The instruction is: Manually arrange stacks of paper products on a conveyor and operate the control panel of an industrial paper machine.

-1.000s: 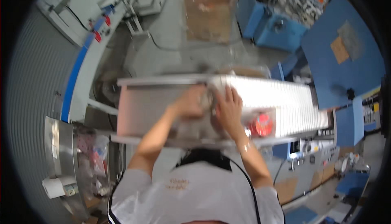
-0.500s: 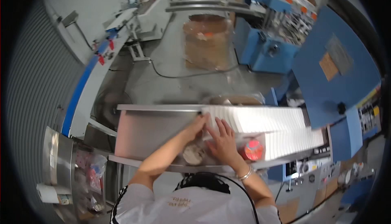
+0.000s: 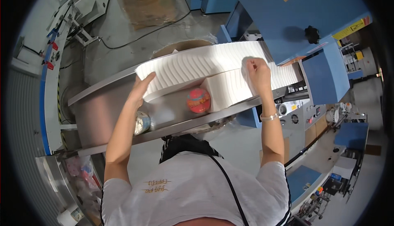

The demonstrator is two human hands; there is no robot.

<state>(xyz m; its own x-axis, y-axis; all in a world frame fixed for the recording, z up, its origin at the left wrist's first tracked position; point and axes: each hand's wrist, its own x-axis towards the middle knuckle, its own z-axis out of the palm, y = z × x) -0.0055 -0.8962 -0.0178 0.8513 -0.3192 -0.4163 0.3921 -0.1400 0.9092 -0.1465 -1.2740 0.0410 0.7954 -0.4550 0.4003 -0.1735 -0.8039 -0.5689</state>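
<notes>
Left grip [image 3: 141,88] touches the white stack [image 3: 197,65] end-on. Its length runs rightward toward the right grip [image 3: 259,76] (can't tell either's hold).

Far stack [image 3: 197,68] wht w/ wavy lines; tub [image 3: 198,100] red; tray [image 3: 100,115] gry; panel [image 3: 275,22] blu.

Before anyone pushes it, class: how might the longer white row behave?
The longer white row would probably separate rather than move as one block, since many ridges cross it. It might spill leftward without the left hand at its end.
</notes>
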